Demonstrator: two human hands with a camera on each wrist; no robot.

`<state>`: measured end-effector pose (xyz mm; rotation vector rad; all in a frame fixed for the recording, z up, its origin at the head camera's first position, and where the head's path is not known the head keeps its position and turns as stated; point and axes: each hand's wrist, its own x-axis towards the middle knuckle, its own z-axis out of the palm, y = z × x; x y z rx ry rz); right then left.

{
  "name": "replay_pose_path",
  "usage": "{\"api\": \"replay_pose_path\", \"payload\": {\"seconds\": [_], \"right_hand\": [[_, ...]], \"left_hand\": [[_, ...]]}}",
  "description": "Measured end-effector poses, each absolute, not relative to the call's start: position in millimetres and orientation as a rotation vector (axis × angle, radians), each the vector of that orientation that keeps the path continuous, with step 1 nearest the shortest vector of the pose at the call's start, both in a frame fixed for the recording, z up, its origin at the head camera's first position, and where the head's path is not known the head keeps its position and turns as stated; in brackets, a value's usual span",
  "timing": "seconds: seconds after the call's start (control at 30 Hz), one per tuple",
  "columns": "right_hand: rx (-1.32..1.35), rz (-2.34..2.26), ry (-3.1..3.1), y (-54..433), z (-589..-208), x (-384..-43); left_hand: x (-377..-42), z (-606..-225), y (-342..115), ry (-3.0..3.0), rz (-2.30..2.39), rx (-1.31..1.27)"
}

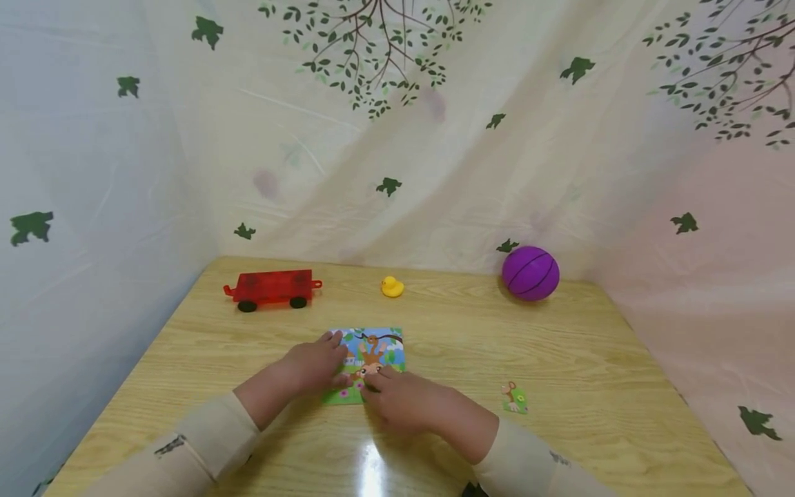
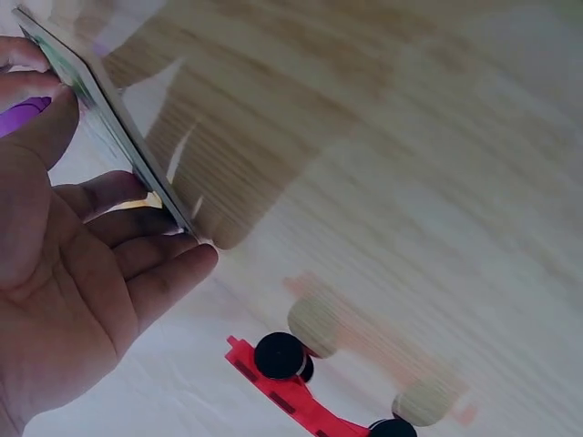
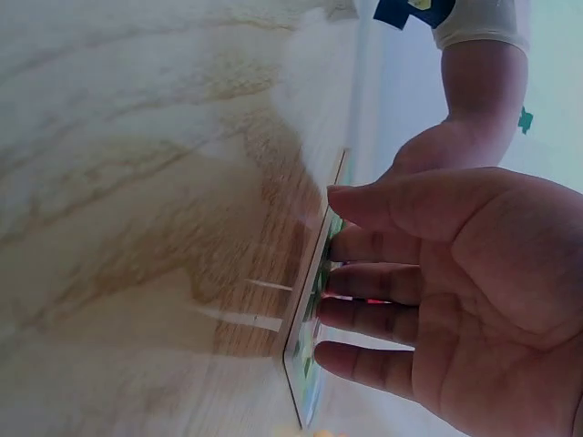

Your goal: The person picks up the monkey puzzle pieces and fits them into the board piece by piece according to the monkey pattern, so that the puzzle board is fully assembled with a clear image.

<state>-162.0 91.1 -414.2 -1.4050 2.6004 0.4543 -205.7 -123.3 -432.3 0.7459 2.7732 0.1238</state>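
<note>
A square monkey jigsaw puzzle [image 1: 382,347] lies flat on the wooden table. My left hand [image 1: 317,366] rests along its left side, fingers fairly straight, fingertips against the board's edge in the left wrist view. The right hand [image 1: 406,400] reaches over the lower right part and touches the picture with its fingertips; the fingers look extended in the right wrist view. That corner of the puzzle is hidden under the hand. A loose puzzle piece [image 1: 515,397], green with part of the monkey, lies apart on the table to the right.
Along the back of the table [image 1: 447,304] stand a red toy wagon [image 1: 275,288] at left, a yellow rubber duck [image 1: 392,287] in the middle and a purple ball [image 1: 531,274] at right. A printed cloth [image 1: 348,221] hangs behind them.
</note>
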Motion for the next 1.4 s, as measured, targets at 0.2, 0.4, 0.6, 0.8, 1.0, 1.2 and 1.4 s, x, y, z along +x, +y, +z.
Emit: {"api": "replay_pose_path", "payload": {"seconds": [0.2,0.4,0.6,0.8,1.0,1.2,1.4], "right_hand": [[-1.439,0.386,2.574,100.5,-414.6,-160.0],[-1.435,0.363,2.592,102.6,-414.4,-158.8],[-1.434,0.322,2.611,103.4,-414.9,-159.1],[-1.379,0.186,2.590,105.2,-415.8,-163.4],[-1.411,0.141,2.594,108.3,-419.2,-168.5],[-1.532,0.270,2.615,108.0,-423.4,-170.1],[-1.539,0.390,2.613,106.8,-420.3,-170.1]], "left_hand": [[-202.6,-430.3,-117.0,2.803,0.035,0.738],[-201.7,-427.3,-113.7,2.823,0.001,0.728],[-202.5,-426.7,-114.7,2.830,-0.018,0.765],[-206.0,-429.5,-117.3,2.787,0.003,0.761],[-208.8,-431.7,-116.4,2.793,0.020,0.758],[-214.4,-433.6,-112.7,2.851,-0.001,0.727],[-218.4,-430.5,-110.9,2.840,0.028,0.697]]}}
